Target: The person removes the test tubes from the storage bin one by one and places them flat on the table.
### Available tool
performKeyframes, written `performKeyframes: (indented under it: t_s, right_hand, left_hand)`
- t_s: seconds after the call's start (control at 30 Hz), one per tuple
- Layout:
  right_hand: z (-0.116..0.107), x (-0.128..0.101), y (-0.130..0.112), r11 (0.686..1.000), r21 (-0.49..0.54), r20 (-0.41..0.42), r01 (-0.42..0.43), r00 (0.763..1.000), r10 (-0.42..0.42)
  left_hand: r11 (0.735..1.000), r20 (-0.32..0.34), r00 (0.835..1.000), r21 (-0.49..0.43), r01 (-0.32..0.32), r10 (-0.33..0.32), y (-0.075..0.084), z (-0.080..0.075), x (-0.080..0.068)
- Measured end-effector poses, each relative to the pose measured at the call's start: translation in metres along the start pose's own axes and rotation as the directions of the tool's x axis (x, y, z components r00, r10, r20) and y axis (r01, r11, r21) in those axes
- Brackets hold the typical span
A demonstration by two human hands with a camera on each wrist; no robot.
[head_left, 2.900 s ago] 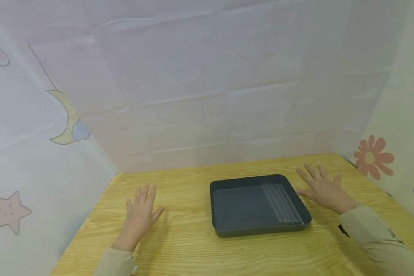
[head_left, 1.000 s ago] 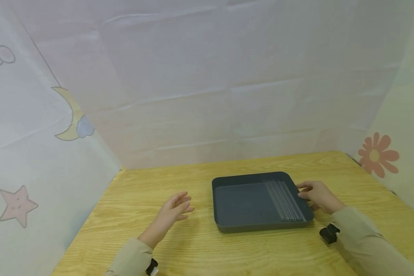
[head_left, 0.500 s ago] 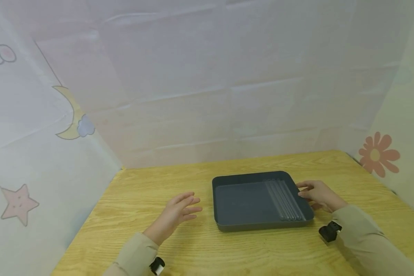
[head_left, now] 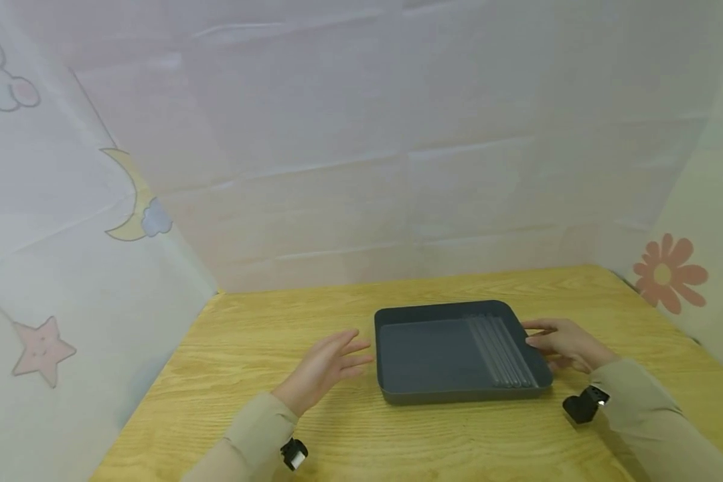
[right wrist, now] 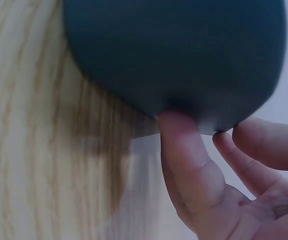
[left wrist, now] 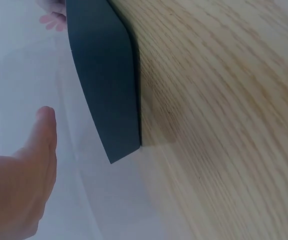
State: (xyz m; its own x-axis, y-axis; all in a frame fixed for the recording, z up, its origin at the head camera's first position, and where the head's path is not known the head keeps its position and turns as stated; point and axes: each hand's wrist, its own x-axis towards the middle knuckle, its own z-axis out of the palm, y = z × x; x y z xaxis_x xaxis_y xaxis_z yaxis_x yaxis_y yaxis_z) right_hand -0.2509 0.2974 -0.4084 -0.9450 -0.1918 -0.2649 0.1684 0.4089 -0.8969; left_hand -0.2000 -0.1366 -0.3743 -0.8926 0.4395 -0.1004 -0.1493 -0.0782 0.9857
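A dark grey tray (head_left: 458, 396) lies on the wooden table (head_left: 349, 435), with several clear rods (head_left: 503, 355) side by side along its right part. My right hand (head_left: 569, 345) is at the tray's right edge. In the right wrist view its thumb (right wrist: 181, 135) touches the tray's wall (right wrist: 174, 45) near the rim, and the other fingers (right wrist: 264, 145) hang loosely curled, apart from it. My left hand (head_left: 331, 365) hovers just left of the tray with fingers straight and holds nothing. The left wrist view shows that hand (left wrist: 19, 185) close beside the tray's side wall (left wrist: 104, 75).
White cloth walls with moon (head_left: 134, 214), star (head_left: 41, 349) and flower (head_left: 669, 273) prints close the table in at the left, back and right. Small black cameras sit on both wrists (head_left: 584, 405), (head_left: 293, 454).
My left hand has moved right, from the table's left part to just beside the tray. My right hand came in to the tray's right edge and has stayed there for the last second.
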Motion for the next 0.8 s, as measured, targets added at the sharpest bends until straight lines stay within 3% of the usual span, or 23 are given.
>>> performKeyframes:
  t_s: [0.2, 0.4, 0.6, 0.8]
  right_hand:
    - [0.0, 0.001, 0.0, 1.0, 0.012, 0.0, -0.012, 1.0, 0.012]
    - [0.0, 0.002, 0.0, 1.0, -0.025, -0.008, -0.017, 1.0, 0.016]
    - [0.0, 0.002, 0.0, 0.999, -0.033, -0.004, -0.012, 1.0, 0.011]
    - [0.001, 0.001, -0.003, 0.999, -0.034, -0.005, -0.015, 1.0, 0.015]
  left_hand:
    - [0.999, -0.004, 1.0, -0.047, 0.012, -0.013, -0.003, 0.003, 0.009]
    - [0.993, -0.005, 0.998, -0.1, 0.067, -0.068, -0.005, 0.01, 0.015]
    - [0.983, 0.03, 0.991, -0.12, 0.136, -0.134, -0.002, 0.018, 0.023]
    - [0.976, 0.05, 0.987, -0.153, 0.158, -0.153, 0.002, 0.027, 0.032]
